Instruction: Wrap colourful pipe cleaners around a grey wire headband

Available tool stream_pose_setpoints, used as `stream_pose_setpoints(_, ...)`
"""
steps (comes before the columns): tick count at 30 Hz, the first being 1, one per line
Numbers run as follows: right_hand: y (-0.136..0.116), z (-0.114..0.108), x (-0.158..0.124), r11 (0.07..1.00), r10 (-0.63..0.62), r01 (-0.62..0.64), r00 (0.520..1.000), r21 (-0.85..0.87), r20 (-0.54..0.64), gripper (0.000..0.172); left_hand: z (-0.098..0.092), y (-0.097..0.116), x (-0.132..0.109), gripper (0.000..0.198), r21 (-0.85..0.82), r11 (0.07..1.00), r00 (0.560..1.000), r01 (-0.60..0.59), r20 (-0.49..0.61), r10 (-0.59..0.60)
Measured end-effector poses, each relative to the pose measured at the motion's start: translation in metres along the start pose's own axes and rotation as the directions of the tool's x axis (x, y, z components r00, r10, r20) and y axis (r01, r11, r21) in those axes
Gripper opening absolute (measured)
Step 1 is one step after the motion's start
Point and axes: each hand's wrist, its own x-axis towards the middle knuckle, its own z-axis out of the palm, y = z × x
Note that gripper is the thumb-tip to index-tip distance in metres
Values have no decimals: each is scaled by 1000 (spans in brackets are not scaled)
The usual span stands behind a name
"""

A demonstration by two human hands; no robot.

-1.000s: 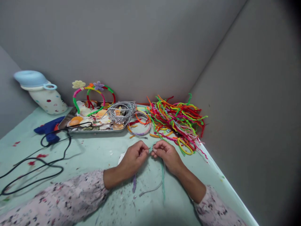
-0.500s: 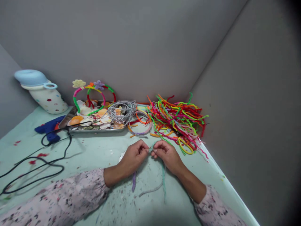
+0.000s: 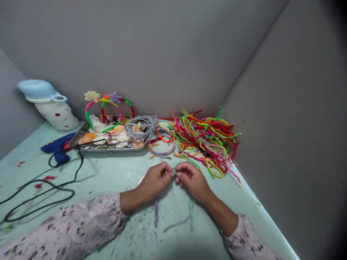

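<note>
My left hand (image 3: 156, 177) and my right hand (image 3: 193, 179) meet over the table's middle, thumbs and fingertips pinched on a mint-green pipe cleaner (image 3: 191, 213). A small part of it shows between the fingertips, and a long tail hangs below my right hand. Beside that tail hangs a grey strand (image 3: 176, 224), its end curving left. Below my left hand dangles a purple pipe cleaner (image 3: 156, 213); its upper part is hidden by the hand. How the strands join inside my fingers cannot be seen.
A heap of colourful pipe cleaners (image 3: 206, 137) lies behind my right hand. Further left are a grey wire coil (image 3: 141, 127), a metal tray (image 3: 119, 149) of shells, flower-topped hoops (image 3: 86, 115), a blue glue gun (image 3: 58, 147) with black cord (image 3: 73, 184), and a bottle (image 3: 55, 112).
My fingertips have drawn closer together, with less of the mint-green pipe cleaner showing between them. The hanging purple, grey and mint tails have swung slightly right.
</note>
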Motion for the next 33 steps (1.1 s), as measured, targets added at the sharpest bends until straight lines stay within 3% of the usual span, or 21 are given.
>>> stream_pose_setpoints(9, 1, -2, -1, 994, -61, 60, 998, -91, -9, 12, 0, -2, -1, 12, -62, 998, 999, 30, 29, -28)
stream_pose_setpoints(14, 1, -3, -2, 963, -176, 166, 984, -212, -28, 16, 0, -3, -1, 13, -61, 998, 1000, 15, 2, -15)
stream_pose_setpoints(18, -2, -6, -1, 893, -320, 286, 946, -348, -44, 23, 1, -4, 0, 15, -42, 999, 1000, 12, -17, -13)
stream_pose_setpoints(23, -5, -8, -2, 758, -506, 408, 861, -509, -62, 24, 1, -3, 1, 15, -29, 1000, 1000, 9, 5, -9)
stream_pose_setpoints(30, -9, -11, -7, 718, -558, 373, 813, -588, -166, 14, -1, -3, 1, 16, -53, 998, 999, 37, -1, -38)
stream_pose_setpoints(33, -9, -11, -5, 734, -534, 367, 831, -572, -152, 8, -1, -3, 2, 17, -55, 997, 999, 45, -1, -45)
